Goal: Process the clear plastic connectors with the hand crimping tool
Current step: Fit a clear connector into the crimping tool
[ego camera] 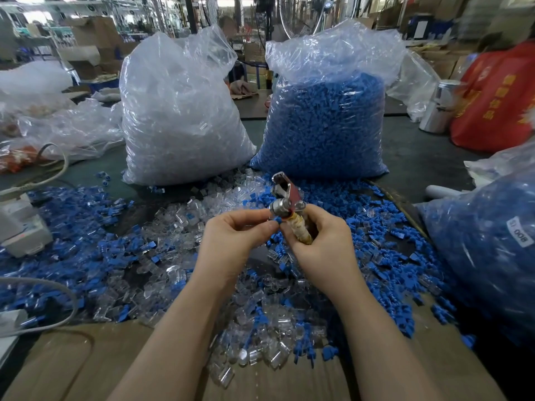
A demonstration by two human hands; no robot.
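The right hand (318, 241) grips the crimping tool (286, 204) upright by its taped handle, while the left hand (234, 235) pinches a small blue piece (277, 220) at the tool's head. Clear connectors (260, 328) lie heaped on the near desk (86, 357). This looks like loading; next, probably seat the part and squeeze.

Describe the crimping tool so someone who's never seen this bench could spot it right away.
Two big plastic sacks stand on the bench, one of clear parts, one of blue parts. Just in front of them, the right hand grips the crimping tool: the only shiny metal piece, with a yellowish handle, above the loose plastic.
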